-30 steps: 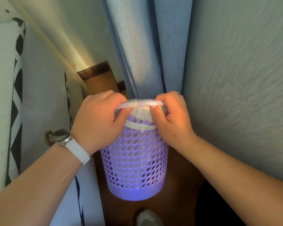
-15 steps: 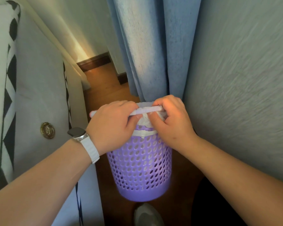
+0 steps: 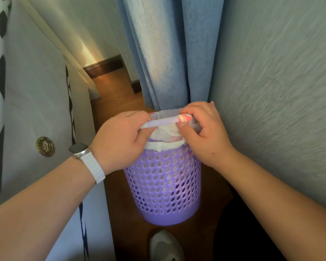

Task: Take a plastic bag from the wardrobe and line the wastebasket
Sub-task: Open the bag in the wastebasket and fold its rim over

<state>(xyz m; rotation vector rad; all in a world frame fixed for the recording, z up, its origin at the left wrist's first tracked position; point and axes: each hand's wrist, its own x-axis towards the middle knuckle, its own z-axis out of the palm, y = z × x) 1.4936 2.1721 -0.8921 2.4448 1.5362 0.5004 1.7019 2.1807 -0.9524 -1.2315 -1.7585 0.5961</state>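
Directly below the camera, in the middle of the frame, a purple plastic wastebasket with round holes stands upright on a brown wooden floor. A thin white plastic bag sits in its mouth, with the bag's edge folded down over the near rim.

Two bare forearms reach in from the lower corners and meet just above the basket's opening. The left hand and right hand hold a tight roll of pale lilac plastic stretched level between them, across the top of the basket. The left hand's fingers are curled over the roll's left end. The right hand pinches its right end, which is red and white, between the thumb and bent fingers. Whether this roll is part of the white bag cannot be told.

A white-strapped wristwatch sits on the left wrist.

A pale blue curtain hangs in folds behind the basket, in the upper middle. A pale grey-blue textured surface fills the right side. On the left is a light grey fabric panel with black and white diamond bands, bearing a round gold badge. A dark wooden skirting board shows far back, and the toe of a grey and white shoe is at the bottom centre, just in front of the basket.
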